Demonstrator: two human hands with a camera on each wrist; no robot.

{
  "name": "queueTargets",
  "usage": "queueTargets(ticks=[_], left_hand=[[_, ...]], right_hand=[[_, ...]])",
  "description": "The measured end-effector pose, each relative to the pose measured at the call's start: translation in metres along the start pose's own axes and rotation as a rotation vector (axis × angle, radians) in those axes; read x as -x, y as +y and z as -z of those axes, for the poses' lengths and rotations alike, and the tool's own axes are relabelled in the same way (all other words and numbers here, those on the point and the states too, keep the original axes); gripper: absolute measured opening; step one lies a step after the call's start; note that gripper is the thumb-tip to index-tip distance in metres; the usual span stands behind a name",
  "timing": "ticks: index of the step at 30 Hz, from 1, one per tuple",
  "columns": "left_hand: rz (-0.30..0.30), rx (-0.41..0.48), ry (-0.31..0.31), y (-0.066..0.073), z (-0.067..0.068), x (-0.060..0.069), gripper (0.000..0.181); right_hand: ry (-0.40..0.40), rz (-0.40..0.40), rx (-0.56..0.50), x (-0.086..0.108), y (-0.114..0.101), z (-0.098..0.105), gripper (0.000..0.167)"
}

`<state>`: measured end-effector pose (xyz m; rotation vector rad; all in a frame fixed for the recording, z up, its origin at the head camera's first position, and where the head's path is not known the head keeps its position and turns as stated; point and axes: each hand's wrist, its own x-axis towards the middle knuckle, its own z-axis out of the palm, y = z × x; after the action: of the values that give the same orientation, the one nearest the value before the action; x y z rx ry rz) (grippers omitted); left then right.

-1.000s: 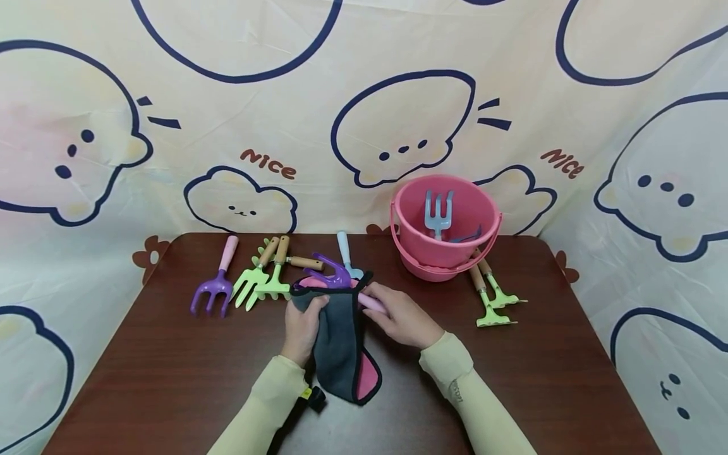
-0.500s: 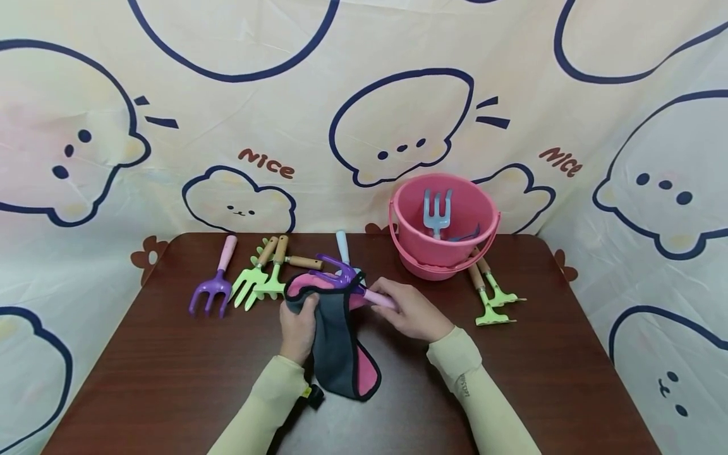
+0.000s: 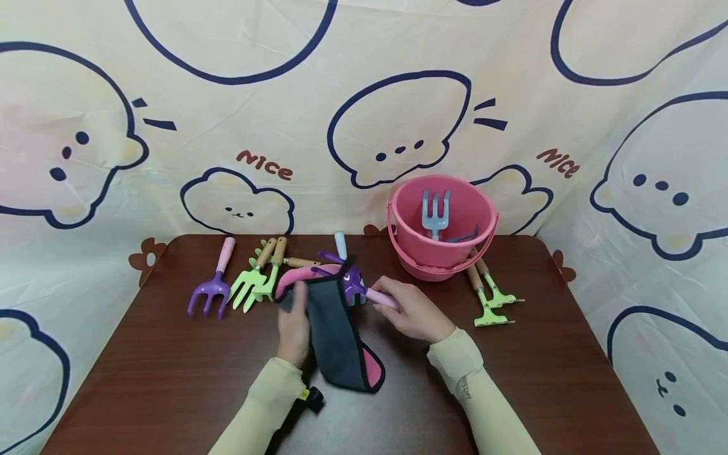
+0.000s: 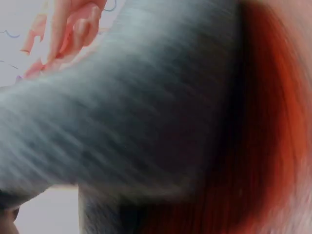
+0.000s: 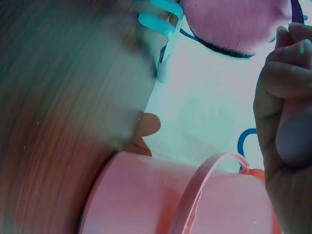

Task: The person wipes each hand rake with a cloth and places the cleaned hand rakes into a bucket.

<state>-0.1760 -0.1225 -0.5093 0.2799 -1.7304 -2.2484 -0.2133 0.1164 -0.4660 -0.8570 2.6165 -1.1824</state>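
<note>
My left hand (image 3: 294, 332) holds the upper end of a grey cloth (image 3: 332, 335) with a pink underside and black edging; its lower end hangs over the table. Against the cloth's black edge lies the purple head of a small garden fork (image 3: 352, 284), its tines partly covered. My right hand (image 3: 415, 309) grips that fork by its pale pink handle, whose end (image 5: 295, 134) shows in the right wrist view. Blurred grey cloth (image 4: 122, 97) fills much of the left wrist view. Behind the fork lies a light blue tool (image 3: 340, 245), half hidden.
A pink bucket (image 3: 443, 254) at the back right holds a light blue fork (image 3: 435, 218) and another blue tool. Two green tools (image 3: 491, 316) lie to its right. On the left are a second purple fork (image 3: 213, 291) and several green tools (image 3: 250, 284) with wooden handles.
The fork's purple head has slid rightward out of the cloth and shows more. My left hand and the cloth's upper end have shifted slightly left; my right hand has moved a little right.
</note>
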Motion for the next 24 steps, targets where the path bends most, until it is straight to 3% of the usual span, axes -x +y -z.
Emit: queueTargets(ticks=[3, 5, 6, 10, 13, 17, 20, 24], left_hand=[[0.105, -0.043, -0.120, 0.000, -0.003, 0.002, 0.058], [0.121, 0.009, -0.173, -0.001, -0.005, 0.002, 0.061], [0.128, 0.029, -0.168, -0.002, -0.005, 0.002, 0.060], [0.085, 0.074, -0.059, -0.004, -0.006, 0.002, 0.056], [0.054, 0.046, 0.025, -0.003, -0.007, 0.002, 0.052], [0.070, -0.029, 0.101, -0.001, -0.006, 0.000, 0.042], [0.054, -0.085, 0.128, 0.001, -0.003, -0.002, 0.032], [-0.038, -0.138, 0.131, 0.002, 0.001, -0.005, 0.023]], right_hand=[[-0.010, 0.012, 0.026, 0.000, -0.002, -0.003, 0.030], [-0.015, 0.027, 0.051, 0.000, -0.005, -0.006, 0.031], [-0.018, 0.032, 0.065, 0.000, -0.006, -0.007, 0.032], [-0.023, 0.061, 0.119, 0.001, -0.012, -0.013, 0.033], [-0.023, 0.085, 0.151, 0.001, -0.014, -0.016, 0.032], [-0.017, 0.089, 0.166, 0.002, -0.015, -0.017, 0.032], [-0.017, 0.083, 0.156, 0.002, -0.014, -0.016, 0.033], [-0.015, 0.090, 0.155, 0.002, -0.014, -0.013, 0.032]])
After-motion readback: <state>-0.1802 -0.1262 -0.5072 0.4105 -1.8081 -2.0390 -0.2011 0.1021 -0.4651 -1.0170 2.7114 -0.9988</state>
